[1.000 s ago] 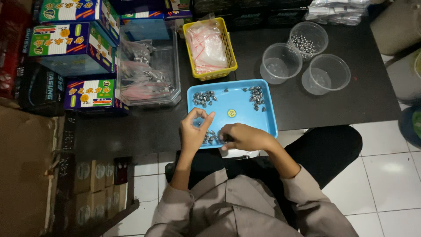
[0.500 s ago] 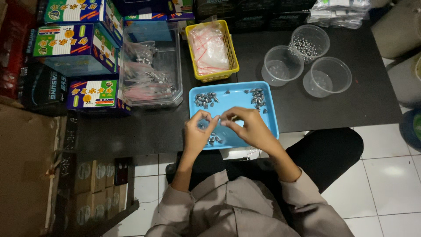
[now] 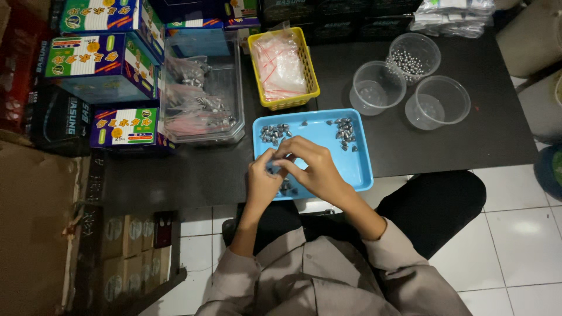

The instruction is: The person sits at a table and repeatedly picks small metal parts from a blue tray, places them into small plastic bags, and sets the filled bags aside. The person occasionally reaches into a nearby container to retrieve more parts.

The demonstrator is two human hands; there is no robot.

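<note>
Since the earlier frame both hands have drawn closer together over the near-left part of the blue tray [image 3: 360,169]. Left hand [image 3: 262,178] and right hand [image 3: 313,167] meet fingertip to fingertip; fingers are pinched together on something small, too tiny to identify.

Tray contents: a cluster of small grey metal pieces [image 3: 275,134] at far left, a second cluster [image 3: 345,133] at far right, and a few more [image 3: 287,187] just beside the left hand, partly hidden.

Beyond the tray: a yellow basket [image 3: 256,58] holding small clear zip bags [image 3: 280,63]. To its left, a clear plastic bin [image 3: 234,126] with filled bags of metal parts. To the right, three round clear tubs: the far tub [image 3: 431,50] holds small metal balls; the left tub [image 3: 377,88] and right tub [image 3: 439,102] show no clear contents. Coloured cardboard boxes [image 3: 99,61] are stacked far left.
</note>
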